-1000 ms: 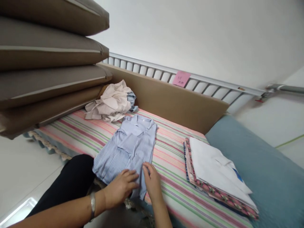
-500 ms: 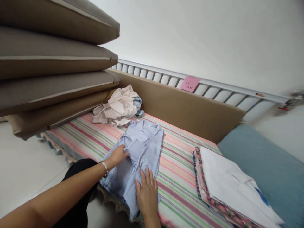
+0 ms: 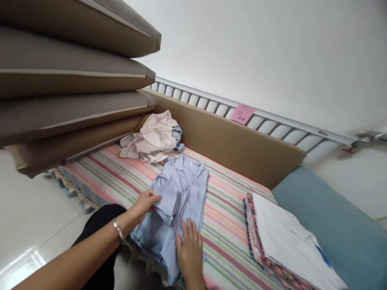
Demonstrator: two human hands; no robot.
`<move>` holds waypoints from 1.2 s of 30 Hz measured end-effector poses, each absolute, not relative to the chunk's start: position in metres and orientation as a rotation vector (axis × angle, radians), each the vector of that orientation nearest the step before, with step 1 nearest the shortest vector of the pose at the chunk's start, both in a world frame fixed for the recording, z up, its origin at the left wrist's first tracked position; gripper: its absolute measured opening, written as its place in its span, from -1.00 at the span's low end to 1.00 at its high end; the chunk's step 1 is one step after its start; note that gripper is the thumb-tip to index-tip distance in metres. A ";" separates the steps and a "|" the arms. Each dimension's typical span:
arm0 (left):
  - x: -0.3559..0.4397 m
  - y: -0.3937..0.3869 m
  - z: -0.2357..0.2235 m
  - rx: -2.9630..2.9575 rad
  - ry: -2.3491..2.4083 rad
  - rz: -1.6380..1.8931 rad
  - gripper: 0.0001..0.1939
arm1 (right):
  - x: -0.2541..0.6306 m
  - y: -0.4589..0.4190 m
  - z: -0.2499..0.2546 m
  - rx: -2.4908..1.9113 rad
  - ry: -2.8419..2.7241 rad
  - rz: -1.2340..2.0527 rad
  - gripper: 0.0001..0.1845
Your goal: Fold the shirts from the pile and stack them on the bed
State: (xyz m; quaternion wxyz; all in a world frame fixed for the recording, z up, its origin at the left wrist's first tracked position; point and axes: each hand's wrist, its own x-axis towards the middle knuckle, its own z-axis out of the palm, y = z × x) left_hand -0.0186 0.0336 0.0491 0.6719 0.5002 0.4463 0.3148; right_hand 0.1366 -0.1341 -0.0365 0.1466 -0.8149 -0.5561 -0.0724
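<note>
A light blue striped shirt (image 3: 193, 181) lies on the striped bedding, its collar pointing away from me. My left hand (image 3: 144, 204), with a silver bracelet at the wrist, pinches a part of the shirt, perhaps a sleeve, at its left side and holds it slightly raised. Flat on the lower right of the shirt rests my right hand (image 3: 190, 249), fingers stretched out and palm down. Part of the shirt's lower end hangs at the near edge of the bed.
Rumpled pale garments (image 3: 154, 137) lie behind the shirt, beside stacked brown cushions (image 3: 75, 84). Folded clothes (image 3: 290, 237) with a white one on top sit at the right, near a blue-green padded surface (image 3: 329, 217). A brown board (image 3: 229, 145) and radiator (image 3: 196, 98) border the back.
My left hand has taken hold of the shirt's left part and drawn it up and a little toward me. My right hand stays flat on the shirt. The view has shifted slightly.
</note>
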 end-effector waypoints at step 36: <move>-0.096 0.045 -0.050 1.608 1.434 0.779 -0.69 | 0.170 -0.206 -0.076 -1.851 -0.398 0.102 -0.27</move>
